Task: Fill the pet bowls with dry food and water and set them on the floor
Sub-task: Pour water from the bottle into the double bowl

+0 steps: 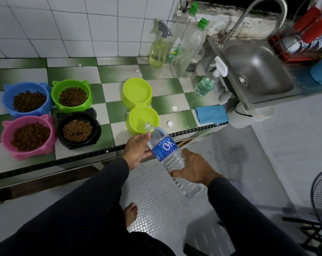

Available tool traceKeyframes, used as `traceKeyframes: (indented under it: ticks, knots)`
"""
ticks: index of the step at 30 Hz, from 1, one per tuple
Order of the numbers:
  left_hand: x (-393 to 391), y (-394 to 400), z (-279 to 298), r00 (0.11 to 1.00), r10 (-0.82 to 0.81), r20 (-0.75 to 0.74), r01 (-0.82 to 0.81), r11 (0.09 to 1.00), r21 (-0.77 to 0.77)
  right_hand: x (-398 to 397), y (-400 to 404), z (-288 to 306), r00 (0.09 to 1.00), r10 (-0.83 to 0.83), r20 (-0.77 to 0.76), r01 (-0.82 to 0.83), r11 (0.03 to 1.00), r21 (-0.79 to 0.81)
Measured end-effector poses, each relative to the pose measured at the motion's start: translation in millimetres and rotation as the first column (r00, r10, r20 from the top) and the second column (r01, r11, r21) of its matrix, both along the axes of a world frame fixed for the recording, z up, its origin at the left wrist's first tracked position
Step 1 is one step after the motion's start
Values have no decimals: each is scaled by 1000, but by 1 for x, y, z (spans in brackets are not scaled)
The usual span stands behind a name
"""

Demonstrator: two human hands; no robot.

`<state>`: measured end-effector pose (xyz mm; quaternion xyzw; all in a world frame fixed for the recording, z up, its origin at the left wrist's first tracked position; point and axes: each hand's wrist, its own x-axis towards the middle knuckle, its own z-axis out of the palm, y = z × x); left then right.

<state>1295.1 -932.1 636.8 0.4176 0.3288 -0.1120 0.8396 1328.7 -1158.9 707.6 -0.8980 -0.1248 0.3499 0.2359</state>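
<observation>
While tilted over double bowl (pixel 139 106), bottle (pixel 167 154) reads "OK".

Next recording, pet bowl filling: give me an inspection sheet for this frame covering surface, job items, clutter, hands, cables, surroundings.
Surface: green and white checkered counter, white specks on it.
Job's things: blue bowl, green bowl, pink bowl and black bowl hold dry food; lime double bowl has water in the far cup; water bottle is tipped with its mouth over the near cup; white cap lies beside it.
Clutter: spray bottle, soap bottles, blue cloth.
Hands: left hand and right hand both grip the bottle.
Cables: nothing seen.
Surroundings: sink, dish rack, fan.
</observation>
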Motion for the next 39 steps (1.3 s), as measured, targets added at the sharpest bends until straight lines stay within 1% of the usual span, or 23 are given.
traceKeyframes:
  ticks: [5, 10, 13, 16, 23, 26, 32, 39]
  knots:
    - [0, 1, 1, 1000, 1, 3, -1, 1000, -3, 0, 1, -2, 1000, -4, -1, 4, 1000, 15]
    - [0, 1, -1, 1000, -4, -5, 4, 1000, 3, 1, 1, -2, 1000, 16, 7, -16, 1000, -7]
    - [-1, 1, -2, 1000, -3, 5, 3, 1000, 0, 2, 1, -6, 999, 39, 18, -38, 998, -48]
    - [0, 0, -3, 1000, -8, 10, 8, 1000, -5, 2, -2, -9, 1000, 4, 18, -4, 1000, 25]
    - [-1, 0, 1, 1000, -5, 8, 5, 1000, -9, 2, -6, -12, 1000, -27, -16, 28, 998, 64]
    - [-1, 0, 2, 1000, 3, 5, -3, 1000, -13, 1, -3, -10, 1000, -7, 0, 7, 999, 34]
    - [-2, 0, 4, 1000, 4, 10, -4, 1000, -14, 0, -4, -13, 1000, -26, -12, 26, 998, 50]
    - [-1, -3, 6, 1000, -2, 11, 2, 1000, -13, 0, -3, -8, 1000, -10, 10, 10, 1000, 12]
